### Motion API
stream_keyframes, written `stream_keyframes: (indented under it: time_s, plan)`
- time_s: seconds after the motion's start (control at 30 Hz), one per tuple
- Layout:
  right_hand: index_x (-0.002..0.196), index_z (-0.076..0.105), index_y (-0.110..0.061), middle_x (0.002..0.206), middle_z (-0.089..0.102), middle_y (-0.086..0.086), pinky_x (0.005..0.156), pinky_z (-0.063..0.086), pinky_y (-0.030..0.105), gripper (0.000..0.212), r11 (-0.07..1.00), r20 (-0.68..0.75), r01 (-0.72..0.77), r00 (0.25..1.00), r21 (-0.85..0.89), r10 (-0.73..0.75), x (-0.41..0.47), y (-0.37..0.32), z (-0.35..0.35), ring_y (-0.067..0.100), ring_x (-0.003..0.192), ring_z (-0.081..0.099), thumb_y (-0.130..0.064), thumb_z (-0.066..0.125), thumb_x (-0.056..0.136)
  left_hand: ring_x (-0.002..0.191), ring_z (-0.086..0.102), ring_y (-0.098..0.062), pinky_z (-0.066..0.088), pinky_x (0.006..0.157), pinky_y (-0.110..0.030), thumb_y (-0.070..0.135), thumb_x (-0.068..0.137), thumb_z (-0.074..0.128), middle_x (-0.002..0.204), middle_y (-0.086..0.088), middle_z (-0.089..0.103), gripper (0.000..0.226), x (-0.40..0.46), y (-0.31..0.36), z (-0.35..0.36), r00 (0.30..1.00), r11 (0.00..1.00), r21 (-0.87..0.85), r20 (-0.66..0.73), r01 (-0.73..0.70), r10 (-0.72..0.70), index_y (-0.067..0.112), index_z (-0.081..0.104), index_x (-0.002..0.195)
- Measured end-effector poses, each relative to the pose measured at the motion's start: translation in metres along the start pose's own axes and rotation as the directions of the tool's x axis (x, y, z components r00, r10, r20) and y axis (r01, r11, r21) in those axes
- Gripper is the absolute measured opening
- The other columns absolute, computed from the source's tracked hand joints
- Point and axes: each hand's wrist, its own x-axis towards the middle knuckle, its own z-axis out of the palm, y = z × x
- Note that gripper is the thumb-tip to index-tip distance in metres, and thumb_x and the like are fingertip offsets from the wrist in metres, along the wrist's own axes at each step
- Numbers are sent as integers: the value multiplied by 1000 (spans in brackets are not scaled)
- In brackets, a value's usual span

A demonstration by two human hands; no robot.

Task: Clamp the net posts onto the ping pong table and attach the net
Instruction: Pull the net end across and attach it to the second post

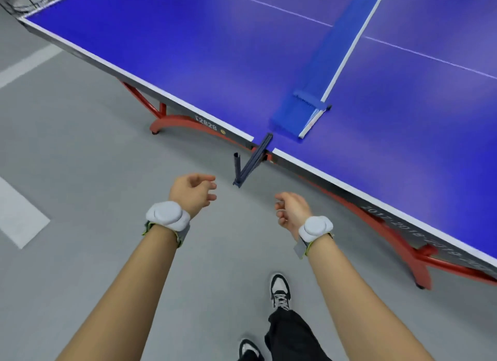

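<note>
both hands' loosely curled, empty fingers (208,186) hover near the clamped net post (252,161).

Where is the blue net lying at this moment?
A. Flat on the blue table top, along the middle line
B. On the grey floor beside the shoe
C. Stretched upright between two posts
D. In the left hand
A: the net lies flat on the table top, while the near net post stands clamped at the edge and both hands hold nothing.

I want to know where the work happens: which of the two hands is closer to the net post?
The left hand: it hangs just left of the dark net post at the table edge; the right hand is lower, farther away.
</note>
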Motion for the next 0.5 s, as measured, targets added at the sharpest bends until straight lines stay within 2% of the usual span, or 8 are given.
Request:
stream_keyframes:
  time_s: [0.17,0.23,0.4,0.5]
  plan:
    - [88,58,-16,66,53,4,42,29,19,6,981,-36,119,991,-154,-126,-79,-77,-20,14,44,39,-16,56,94,70,71,-21,54,65,-27,5,101,57,102,-9,73,19,-71,67,-14,999,999,0,40,-36,36,13,74,107]
    - [90,58,-15,68,53,4,44,30,21,5,971,-33,166,984,-169,-174,-87,-102,-25,15,46,40,-17,55,93,69,71,-21,54,63,-26,6,101,58,102,-10,74,18,-81,84,-11,996,998,8,61,-59,58,12,74,108]
    - [107,54,-15,70,53,4,42,29,19,13,968,-60,193,977,-159,-204,-67,-125,-44,15,49,39,-16,51,95,68,67,-24,52,62,-28,2,102,55,97,-11,72,21,-71,107,13,995,998,44,87,-55,51,6,73,112]
    - [110,55,-10,77,53,7,43,30,19,15,980,-111,156,979,-120,-169,-24,-140,-65,17,51,41,-13,53,95,65,67,-24,55,55,-24,0,101,54,92,-10,70,20,-45,123,38,994,997,66,108,-30,22,6,72,108]
